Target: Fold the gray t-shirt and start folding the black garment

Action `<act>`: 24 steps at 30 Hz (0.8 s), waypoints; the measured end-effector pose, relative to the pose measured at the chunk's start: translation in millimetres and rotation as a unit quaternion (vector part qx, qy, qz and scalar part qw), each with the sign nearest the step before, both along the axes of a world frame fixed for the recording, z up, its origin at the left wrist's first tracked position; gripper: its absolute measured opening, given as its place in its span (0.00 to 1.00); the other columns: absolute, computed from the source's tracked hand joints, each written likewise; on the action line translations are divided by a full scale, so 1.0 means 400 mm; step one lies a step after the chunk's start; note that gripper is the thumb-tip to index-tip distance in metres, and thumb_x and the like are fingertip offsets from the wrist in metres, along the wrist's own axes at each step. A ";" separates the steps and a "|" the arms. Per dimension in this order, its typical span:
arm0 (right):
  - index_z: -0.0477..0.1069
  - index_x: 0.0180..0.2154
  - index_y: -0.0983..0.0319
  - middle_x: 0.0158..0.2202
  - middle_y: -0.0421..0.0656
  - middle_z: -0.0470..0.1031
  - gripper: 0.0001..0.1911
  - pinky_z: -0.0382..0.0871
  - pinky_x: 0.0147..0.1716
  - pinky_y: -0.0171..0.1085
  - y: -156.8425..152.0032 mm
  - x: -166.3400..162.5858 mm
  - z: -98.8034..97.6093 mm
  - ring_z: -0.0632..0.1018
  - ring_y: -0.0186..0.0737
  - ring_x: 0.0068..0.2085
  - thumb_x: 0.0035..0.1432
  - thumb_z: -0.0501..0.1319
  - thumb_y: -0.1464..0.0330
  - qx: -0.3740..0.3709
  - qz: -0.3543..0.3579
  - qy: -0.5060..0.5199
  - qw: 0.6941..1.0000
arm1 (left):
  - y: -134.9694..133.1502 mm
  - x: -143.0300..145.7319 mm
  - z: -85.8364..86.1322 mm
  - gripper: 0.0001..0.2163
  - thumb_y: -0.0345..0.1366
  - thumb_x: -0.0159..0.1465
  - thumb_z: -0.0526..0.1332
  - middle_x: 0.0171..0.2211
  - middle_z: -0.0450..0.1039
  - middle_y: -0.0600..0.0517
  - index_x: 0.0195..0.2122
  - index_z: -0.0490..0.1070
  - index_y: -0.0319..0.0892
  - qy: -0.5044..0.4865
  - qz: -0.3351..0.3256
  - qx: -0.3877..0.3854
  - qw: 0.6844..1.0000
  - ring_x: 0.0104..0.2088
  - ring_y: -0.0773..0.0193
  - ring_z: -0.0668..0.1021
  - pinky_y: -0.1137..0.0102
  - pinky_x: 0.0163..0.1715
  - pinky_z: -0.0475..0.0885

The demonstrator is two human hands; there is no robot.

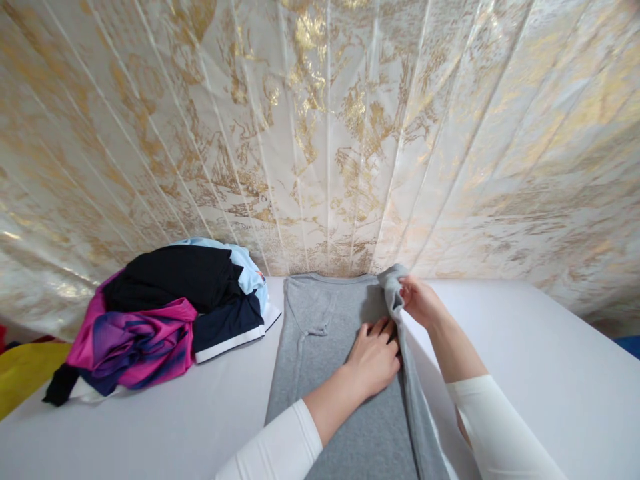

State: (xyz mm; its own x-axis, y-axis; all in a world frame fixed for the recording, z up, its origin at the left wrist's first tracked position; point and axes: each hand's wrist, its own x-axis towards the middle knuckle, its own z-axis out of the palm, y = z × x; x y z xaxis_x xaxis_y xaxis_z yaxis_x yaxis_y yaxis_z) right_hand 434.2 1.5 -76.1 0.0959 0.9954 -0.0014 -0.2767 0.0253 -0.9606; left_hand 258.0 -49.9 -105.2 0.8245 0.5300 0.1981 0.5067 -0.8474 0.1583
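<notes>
While my right hand [423, 300] pinches the raised right edge of the grey garment [345, 400] near its far end, thumb and fingers closing on the cloth, my left hand [375, 360] lies palm down on it, a little nearer to me. The left fingers are bent and close together, their tips tucked against that edge; I cannot tell whether they grip it.

Of printing, I find only a small orange-red mark [261, 275] on the light blue cloth [250, 267], too small for me to read.

The garment is plain grey, soft-looking knit, stretched long and narrow across the white table [530, 373] in front of me, from the far edge down past the bottom of my view. A gently curved neckline [335, 278] sits at the far end, a small bunched pucker [316, 331] shows on the left half, and the right edge stands up in a rolled fold.

To the left, apart from it, a heap mixes black cloth [170, 277], pink and purple cloth [140, 343] and navy cloth [227, 327] with a white border. Behind the table hangs a creased pale sheet [310, 133] printed in gold.
</notes>
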 end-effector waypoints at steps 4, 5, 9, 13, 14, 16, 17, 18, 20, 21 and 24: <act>0.70 0.35 0.60 0.32 0.43 0.79 0.09 0.71 0.27 0.35 0.015 -0.088 -0.012 0.77 0.37 0.28 0.48 0.64 0.70 -0.054 0.081 -0.026 0.995 | -0.007 -0.012 0.022 0.14 0.36 0.67 0.52 0.47 0.72 0.43 0.47 0.72 0.37 0.043 0.013 -0.027 0.999 0.53 0.52 0.69 0.55 0.56 0.59; 0.70 0.36 0.61 0.35 0.45 0.79 0.10 0.72 0.28 0.35 0.018 -0.086 -0.013 0.78 0.37 0.29 0.48 0.64 0.70 -0.058 0.084 -0.041 0.994 | -0.010 -0.019 0.032 0.14 0.36 0.66 0.53 0.47 0.72 0.42 0.47 0.72 0.36 0.049 0.018 -0.032 0.998 0.52 0.52 0.70 0.55 0.56 0.60; 0.69 0.39 0.60 0.40 0.46 0.79 0.12 0.71 0.28 0.34 0.033 0.004 -0.028 0.79 0.37 0.32 0.49 0.62 0.70 -0.036 -0.011 -0.129 0.991 | -0.016 -0.050 0.092 0.13 0.37 0.63 0.58 0.47 0.73 0.42 0.45 0.73 0.37 0.078 0.041 -0.060 0.994 0.49 0.52 0.74 0.60 0.50 0.67; 0.68 0.38 0.61 0.38 0.47 0.79 0.12 0.71 0.29 0.36 0.046 0.089 -0.063 0.80 0.40 0.34 0.47 0.57 0.70 -0.044 -0.077 -0.217 0.972 | 0.024 -0.068 0.153 0.11 0.36 0.66 0.53 0.36 0.77 0.46 0.37 0.76 0.41 0.081 0.115 -0.076 0.987 0.37 0.56 0.79 0.66 0.37 0.71; 0.68 0.37 0.61 0.37 0.47 0.79 0.13 0.71 0.29 0.36 0.050 0.095 -0.073 0.81 0.41 0.34 0.46 0.56 0.71 -0.045 -0.081 -0.229 0.969 | 0.044 -0.070 0.160 0.12 0.35 0.67 0.51 0.35 0.77 0.46 0.38 0.75 0.42 0.074 0.146 -0.073 0.984 0.36 0.57 0.79 0.66 0.35 0.71; 0.69 0.36 0.61 0.36 0.47 0.79 0.13 0.70 0.29 0.35 0.060 0.090 -0.092 0.80 0.40 0.34 0.44 0.55 0.72 -0.040 -0.089 -0.244 0.965 | 0.093 -0.073 0.159 0.12 0.35 0.68 0.50 0.40 0.76 0.45 0.43 0.73 0.41 0.055 0.206 -0.058 0.975 0.40 0.57 0.78 0.66 0.37 0.71; 0.69 0.35 0.61 0.36 0.46 0.79 0.13 0.70 0.29 0.34 0.066 0.082 -0.101 0.80 0.39 0.33 0.44 0.54 0.72 -0.033 -0.093 -0.253 0.962 | 0.119 -0.074 0.153 0.11 0.35 0.68 0.51 0.43 0.75 0.44 0.45 0.72 0.41 0.047 0.231 -0.051 0.970 0.43 0.56 0.77 0.65 0.40 0.71; 0.69 0.35 0.61 0.35 0.45 0.79 0.13 0.69 0.29 0.33 0.071 0.072 -0.108 0.80 0.37 0.33 0.43 0.53 0.72 -0.025 -0.097 -0.262 0.960 | 0.145 -0.075 0.142 0.11 0.36 0.67 0.53 0.45 0.74 0.43 0.46 0.71 0.40 0.042 0.253 -0.044 0.966 0.46 0.54 0.76 0.65 0.42 0.70; 0.70 0.34 0.60 0.35 0.43 0.78 0.14 0.69 0.29 0.33 0.080 0.051 -0.121 0.79 0.36 0.33 0.43 0.52 0.72 -0.008 -0.104 -0.278 0.955 | 0.189 -0.075 0.117 0.11 0.37 0.65 0.58 0.47 0.72 0.40 0.45 0.71 0.38 0.038 0.283 -0.034 0.958 0.49 0.51 0.73 0.63 0.44 0.69; 0.70 0.34 0.60 0.35 0.43 0.78 0.15 0.69 0.30 0.33 0.084 0.042 -0.125 0.78 0.36 0.34 0.42 0.51 0.73 0.000 -0.106 -0.284 0.953 | 0.205 -0.074 0.105 0.10 0.38 0.64 0.59 0.47 0.72 0.40 0.44 0.72 0.38 0.036 0.290 -0.031 0.956 0.50 0.51 0.72 0.62 0.45 0.69; 0.70 0.34 0.60 0.35 0.42 0.77 0.16 0.70 0.31 0.33 0.086 0.022 -0.133 0.78 0.37 0.36 0.41 0.50 0.73 0.021 -0.110 -0.299 0.948 | 0.227 -0.068 0.075 0.07 0.36 0.65 0.58 0.46 0.72 0.43 0.41 0.72 0.40 0.020 0.289 -0.021 0.957 0.50 0.54 0.72 0.63 0.47 0.67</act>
